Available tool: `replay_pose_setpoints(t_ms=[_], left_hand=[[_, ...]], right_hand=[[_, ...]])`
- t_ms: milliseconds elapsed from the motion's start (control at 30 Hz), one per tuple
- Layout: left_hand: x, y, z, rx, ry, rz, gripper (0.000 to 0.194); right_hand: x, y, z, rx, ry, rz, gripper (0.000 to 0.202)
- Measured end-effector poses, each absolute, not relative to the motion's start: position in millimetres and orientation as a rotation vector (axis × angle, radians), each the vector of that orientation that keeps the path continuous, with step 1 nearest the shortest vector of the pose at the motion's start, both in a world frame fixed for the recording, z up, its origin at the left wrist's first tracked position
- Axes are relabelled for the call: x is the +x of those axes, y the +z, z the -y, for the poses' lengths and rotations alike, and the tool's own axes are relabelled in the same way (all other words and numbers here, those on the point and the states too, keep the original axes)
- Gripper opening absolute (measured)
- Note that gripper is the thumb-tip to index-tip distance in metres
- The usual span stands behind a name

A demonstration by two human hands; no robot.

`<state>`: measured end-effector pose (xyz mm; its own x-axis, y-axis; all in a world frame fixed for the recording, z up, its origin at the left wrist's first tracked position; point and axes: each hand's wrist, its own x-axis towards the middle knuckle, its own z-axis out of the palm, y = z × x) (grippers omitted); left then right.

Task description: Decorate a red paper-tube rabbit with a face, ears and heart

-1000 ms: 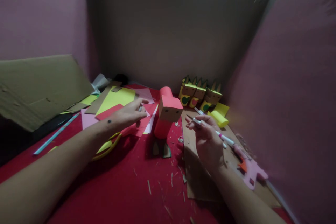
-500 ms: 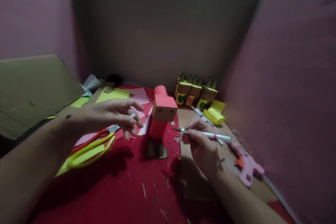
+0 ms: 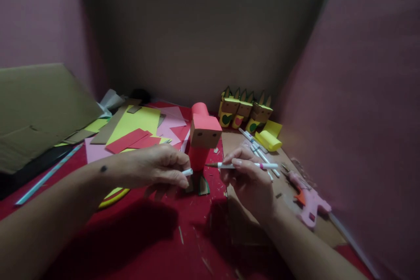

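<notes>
Pen (image 3: 271, 166) is looking light, stiff; right hand (image 3: 254, 181) is holding its barrel (image 3: 225, 166), left hand (image 3: 157, 166) is pinching cap (image 3: 188, 172).

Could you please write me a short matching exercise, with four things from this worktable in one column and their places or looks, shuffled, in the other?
1. Glue gun
2. Striped straw
3. Brown-tipped pen
4. Red-topped figure

A. Cardboard front with two dark dots
B. Held in the right hand
C. Pink and orange, at the right
D. At the far left, beside the left forearm

Pairs: 1-C, 2-D, 3-B, 4-A
</notes>
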<state>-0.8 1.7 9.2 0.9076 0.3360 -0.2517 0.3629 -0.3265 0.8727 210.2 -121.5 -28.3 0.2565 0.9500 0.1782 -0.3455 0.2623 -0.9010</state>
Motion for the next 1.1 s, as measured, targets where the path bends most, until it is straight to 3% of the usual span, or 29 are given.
replay_pose_setpoints(t_ms=[733, 1100], left_hand=[[9, 6, 14, 2.041, -0.045, -0.539, 0.029], [19, -14, 24, 2.156, 0.264, -0.387, 0.036]], right_hand=[[205, -39, 122, -0.872, 1.238, 0.981, 0.007], [206, -48, 117, -0.742, 1.331, 0.880, 0.006]])
